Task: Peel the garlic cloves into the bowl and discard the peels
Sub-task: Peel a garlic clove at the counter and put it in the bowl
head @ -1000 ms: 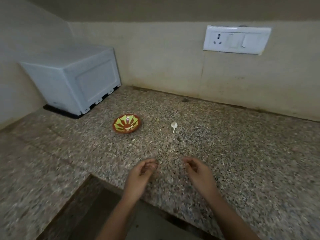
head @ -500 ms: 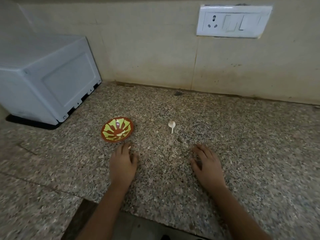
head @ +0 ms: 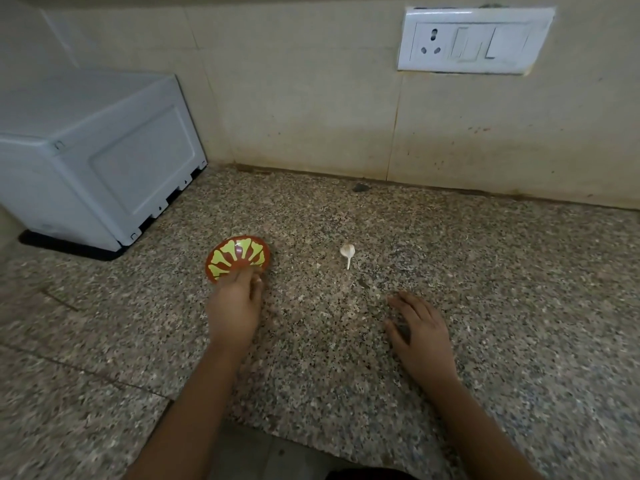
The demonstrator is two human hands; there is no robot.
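Head view: we are looking down at a speckled granite counter [head: 450, 271] that is filling most of the scene, meeting a beige tiled wall [head: 311, 116] at the back. A white appliance [head: 93, 157] is sitting on a dark base at the far left, angled toward the corner. A white socket plate [head: 474, 39] is showing on the wall at upper right.

Our two bare arms are reaching in from the bottom edge. The left hand [head: 235, 306] is pinching the near rim of a small bowl [head: 239, 259], fingers on the inside and thumb at the outer edge. The bowl, reddish-brown with yellow-green petal shapes, is tipping up so its inside is facing us; we are seeing nothing inside it.

The right hand [head: 420, 329] is resting palm down on the counter, fingers loosely spread and holding nothing.

The garlic [head: 347, 252] is lying on the counter between the bowl and the right hand, apart from both. It is small, white, still in its skin, with its thin stem pointing toward us.
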